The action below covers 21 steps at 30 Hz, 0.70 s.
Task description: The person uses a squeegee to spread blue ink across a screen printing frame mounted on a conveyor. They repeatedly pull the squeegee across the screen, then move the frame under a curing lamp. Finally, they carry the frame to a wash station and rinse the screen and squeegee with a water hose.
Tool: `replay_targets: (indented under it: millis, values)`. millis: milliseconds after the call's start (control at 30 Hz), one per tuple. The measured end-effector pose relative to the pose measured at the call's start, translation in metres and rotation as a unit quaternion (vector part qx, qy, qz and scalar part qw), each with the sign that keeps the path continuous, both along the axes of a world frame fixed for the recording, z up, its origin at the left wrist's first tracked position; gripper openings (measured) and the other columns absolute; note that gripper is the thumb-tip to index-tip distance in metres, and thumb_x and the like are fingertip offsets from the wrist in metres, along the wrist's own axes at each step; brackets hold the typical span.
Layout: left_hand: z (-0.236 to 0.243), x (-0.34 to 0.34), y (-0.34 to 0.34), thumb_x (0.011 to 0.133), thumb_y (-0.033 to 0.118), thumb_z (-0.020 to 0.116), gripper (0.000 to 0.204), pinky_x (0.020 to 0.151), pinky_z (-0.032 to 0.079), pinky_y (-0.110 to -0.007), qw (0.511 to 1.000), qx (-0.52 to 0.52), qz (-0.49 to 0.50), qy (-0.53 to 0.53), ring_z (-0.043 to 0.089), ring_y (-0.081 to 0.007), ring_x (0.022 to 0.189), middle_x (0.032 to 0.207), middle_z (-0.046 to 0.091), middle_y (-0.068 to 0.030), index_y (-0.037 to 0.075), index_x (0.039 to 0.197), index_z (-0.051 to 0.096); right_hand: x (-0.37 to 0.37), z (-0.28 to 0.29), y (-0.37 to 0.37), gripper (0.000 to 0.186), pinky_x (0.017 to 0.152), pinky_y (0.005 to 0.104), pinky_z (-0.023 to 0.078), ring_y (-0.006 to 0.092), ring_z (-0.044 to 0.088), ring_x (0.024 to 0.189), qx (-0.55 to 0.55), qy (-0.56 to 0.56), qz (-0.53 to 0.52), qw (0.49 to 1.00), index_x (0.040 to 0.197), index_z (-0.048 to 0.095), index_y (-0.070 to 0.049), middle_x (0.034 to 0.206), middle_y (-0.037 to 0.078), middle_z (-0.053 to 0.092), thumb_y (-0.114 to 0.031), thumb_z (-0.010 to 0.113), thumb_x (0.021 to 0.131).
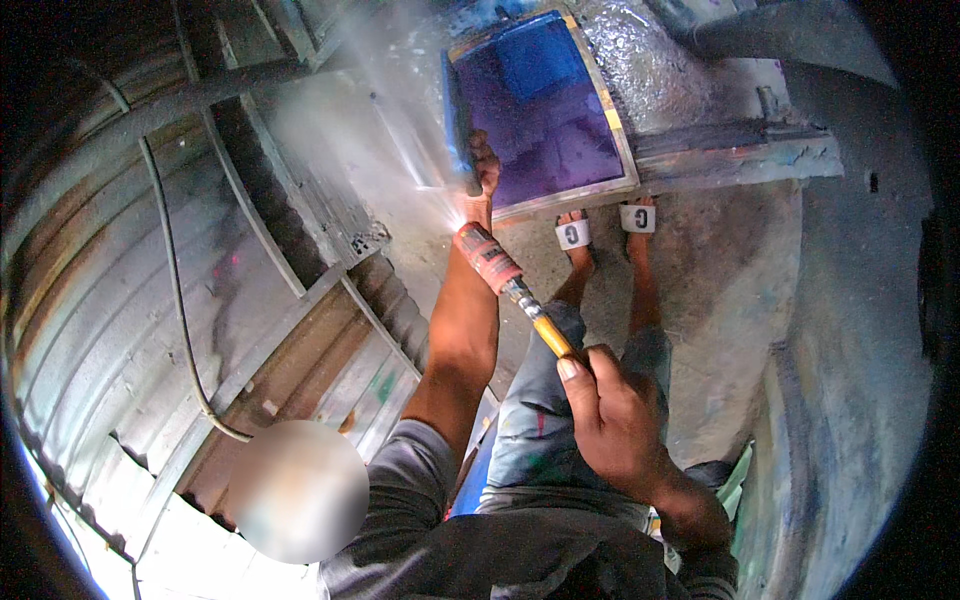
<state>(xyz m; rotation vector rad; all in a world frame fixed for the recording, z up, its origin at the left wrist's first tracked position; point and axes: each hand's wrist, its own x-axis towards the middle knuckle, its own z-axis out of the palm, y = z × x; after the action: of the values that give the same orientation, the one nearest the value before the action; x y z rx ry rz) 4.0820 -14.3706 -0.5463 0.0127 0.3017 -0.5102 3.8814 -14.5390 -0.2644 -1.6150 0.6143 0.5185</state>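
My right hand (620,420) is closed around the yellow rear part of a spray gun (545,330). The gun has a metal middle and a red front end, and a white spray fans out from its tip toward the upper left. Beyond it, my left hand (485,165) grips a long, narrow blue piece (455,115) that stands on edge; its exact kind I cannot make out. Mist passes beside this piece and my left wrist. Just right of it leans a screen-printing frame (625,150) with purple-blue mesh and a pale rim.
Corrugated metal sheeting (90,320) with metal bars lies along the left, and a thin cable (165,240) hangs over it. A wet, shiny surface (650,70) and a ledge (740,160) are beside the frame. My sandalled feet (575,232) stand on the stained floor (720,290).
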Motion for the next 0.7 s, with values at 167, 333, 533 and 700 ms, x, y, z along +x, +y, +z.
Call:
replay_targets:
  millis: [167,333,533,700]
  values:
    - [-0.007,0.002,0.010,0.087,0.055,0.051,0.060,0.078,0.058,-0.038,1.000,-0.023,0.016,-0.008,0.068,-0.0219,0.087,0.104,0.067,-0.0090,0.004,0.119,0.058,0.042,-0.009,-0.003,0.028,0.054,0.0498,0.047,0.0383,0.059,0.053,-0.079,-0.077,-0.005,0.994,0.086,0.058,-0.006,0.061,0.017,0.059,-0.030,0.058,0.100]
    - [-0.005,0.002,0.005,0.087,0.048,0.053,0.053,0.076,0.058,-0.038,0.999,-0.033,0.018,-0.007,0.067,-0.0219,0.085,0.101,0.066,-0.0092,0.004,0.115,0.059,0.093,-0.030,-0.022,0.034,0.061,0.0414,0.042,0.0361,0.057,0.064,-0.090,-0.046,-0.011,0.995,0.088,0.060,0.001,0.069,0.021,0.056,-0.028,0.052,0.104]
    - [-0.006,0.001,0.009,0.087,0.040,0.054,0.045,0.074,0.058,-0.038,1.000,-0.005,0.019,-0.008,0.067,-0.0219,0.082,0.098,0.065,-0.0095,0.003,0.111,0.059,0.099,-0.047,-0.027,0.036,0.058,0.0400,0.041,0.0251,0.053,0.058,-0.046,-0.117,-0.001,0.992,0.086,0.059,0.001,0.065,0.014,0.055,-0.029,0.052,0.104]
    - [-0.008,0.012,0.016,0.087,0.034,0.056,0.038,0.073,0.058,-0.038,0.999,0.030,0.041,-0.009,0.066,-0.0219,0.080,0.095,0.064,-0.0098,0.002,0.107,0.059,0.066,-0.028,-0.038,0.031,0.062,0.0444,0.043,0.0315,0.056,0.065,-0.047,-0.063,0.002,0.997,0.093,0.060,0.000,0.070,0.017,0.057,-0.029,0.052,0.103]
